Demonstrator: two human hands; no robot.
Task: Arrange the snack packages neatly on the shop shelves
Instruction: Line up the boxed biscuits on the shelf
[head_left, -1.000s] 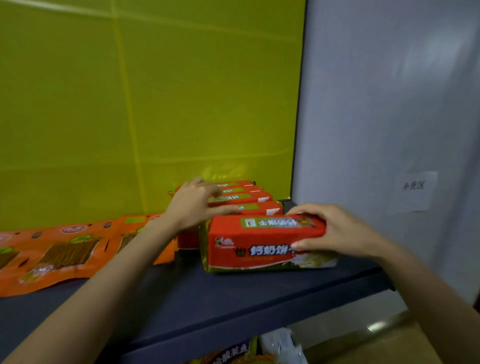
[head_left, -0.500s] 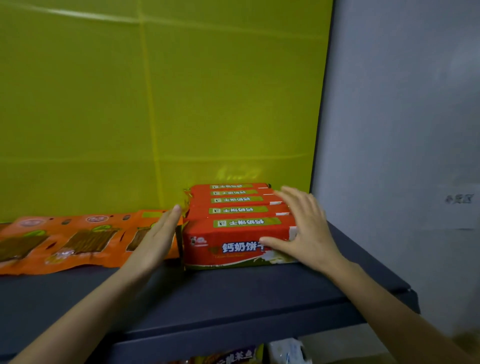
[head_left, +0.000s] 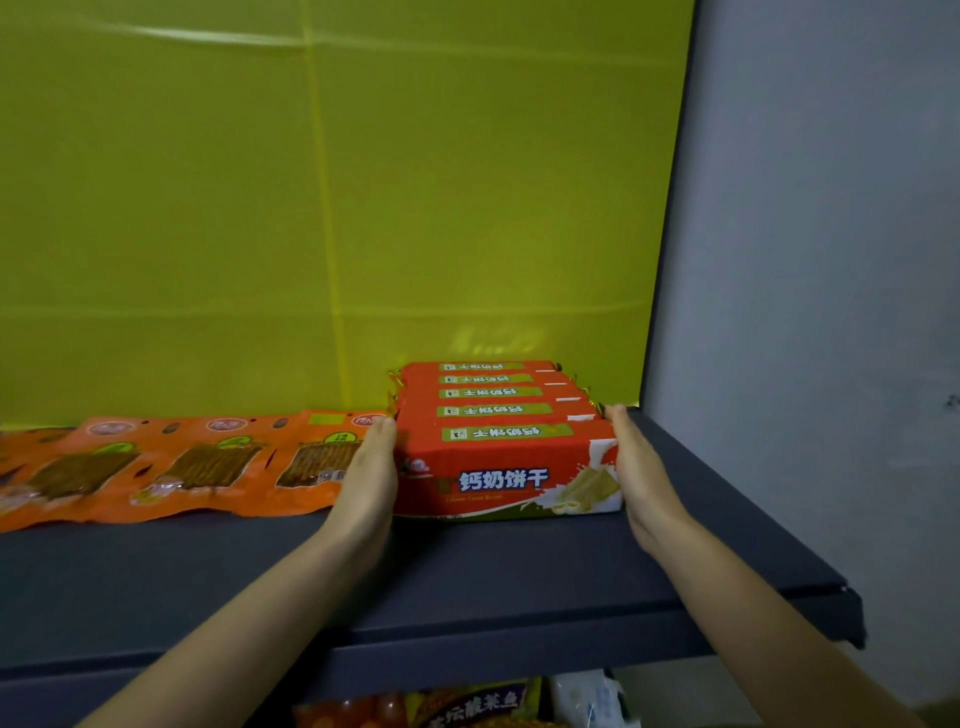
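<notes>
— Where are the biscuit packs (head_left: 498, 441) and how do they lie?

— On the dark shelf (head_left: 467, 582), toward its right end, close to the yellow back panel (head_left: 311, 208). Each stands on a long edge with its long axis running left to right, label face toward the camera. They are ranked one behind another, front to back, touching.

— How many?

— Five red ones, counted by the green strips along their tops. The front pack shows white lettering and a biscuit picture at its lower right.

— And the hands?

— Both are flat, fingers together and straight. The left hand (head_left: 371, 473) presses its palm on the row's left end; the right hand (head_left: 641, 478) presses on the right end. Neither wraps round a pack; the row sits squeezed between the two palms.

— What is beside them?

— Left of the row, flat orange packets (head_left: 197, 467) lie overlapping along the shelf, long axis front to back. Three show clearly, a fourth is cut off at the left edge; the left hand rests over the nearest. Right of the shelf is a grey wall (head_left: 831, 260). Below the shelf, tops of more packets (head_left: 467, 706) peek out; their number I cannot tell.
</notes>
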